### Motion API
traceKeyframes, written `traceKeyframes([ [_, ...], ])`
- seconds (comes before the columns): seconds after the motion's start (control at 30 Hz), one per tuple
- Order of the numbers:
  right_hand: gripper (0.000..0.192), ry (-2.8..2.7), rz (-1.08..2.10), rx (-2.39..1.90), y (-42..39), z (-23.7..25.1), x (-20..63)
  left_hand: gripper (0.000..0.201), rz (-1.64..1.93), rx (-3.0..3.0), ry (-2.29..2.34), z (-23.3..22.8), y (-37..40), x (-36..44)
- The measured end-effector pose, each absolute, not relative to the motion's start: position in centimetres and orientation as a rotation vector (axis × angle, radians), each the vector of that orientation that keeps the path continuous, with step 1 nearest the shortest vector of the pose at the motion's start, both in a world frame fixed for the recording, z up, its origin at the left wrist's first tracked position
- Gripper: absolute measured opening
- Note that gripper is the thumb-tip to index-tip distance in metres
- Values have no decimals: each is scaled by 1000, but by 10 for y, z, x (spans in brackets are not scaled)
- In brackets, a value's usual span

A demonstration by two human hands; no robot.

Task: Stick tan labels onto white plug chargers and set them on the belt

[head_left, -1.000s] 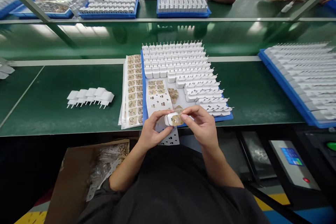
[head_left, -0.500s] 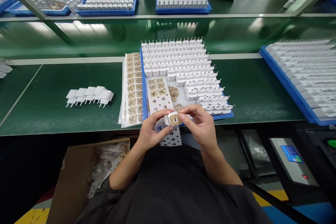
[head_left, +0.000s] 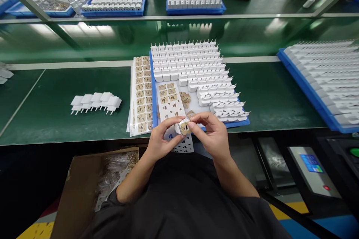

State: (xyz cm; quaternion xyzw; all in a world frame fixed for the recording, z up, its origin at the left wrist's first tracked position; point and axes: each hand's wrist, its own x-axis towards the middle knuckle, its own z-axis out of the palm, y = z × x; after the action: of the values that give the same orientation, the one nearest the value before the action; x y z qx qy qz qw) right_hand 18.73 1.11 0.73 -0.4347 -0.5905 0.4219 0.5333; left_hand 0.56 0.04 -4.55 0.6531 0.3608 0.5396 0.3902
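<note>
White charger (head_left: 177, 129) — held between thumb and fingers of the left hand (head_left: 160, 139); right hand (head_left: 213, 134) pinches its tan sticker (head_left: 184, 128).

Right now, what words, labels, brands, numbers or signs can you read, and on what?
None can be read.
Blue screen, lower right: too small to read.
White adapter between the hands: dark marks on its tan face, too small to tell whether any is lettering.
Tan sticker sheets left of the blue tray: small dark marks, not readable.
Yellow floor patch, lower left: dark marks, no readable text.
</note>
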Motion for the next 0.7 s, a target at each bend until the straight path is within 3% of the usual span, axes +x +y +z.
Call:
traceKeyframes([
  [0.3, 9, -1525, 794, -1107, 10, 9, 179, 51, 1381, 1717, 943, -45, 1, 4],
  [0.53, 11, -1741, 336, -1128, 11, 12, 178, 51, 1418, 1734, 963, -51, 0, 4],
  [0.6, 14, -1682, 375, -1145, 12, 10, 181, 50, 1487, 1684, 951, -53, 1, 5],
  [0.7, 18, -1583, 788, -1049, 12, 6, 185, 50, 1584, 1626, 923, -53, 1, 8],
])
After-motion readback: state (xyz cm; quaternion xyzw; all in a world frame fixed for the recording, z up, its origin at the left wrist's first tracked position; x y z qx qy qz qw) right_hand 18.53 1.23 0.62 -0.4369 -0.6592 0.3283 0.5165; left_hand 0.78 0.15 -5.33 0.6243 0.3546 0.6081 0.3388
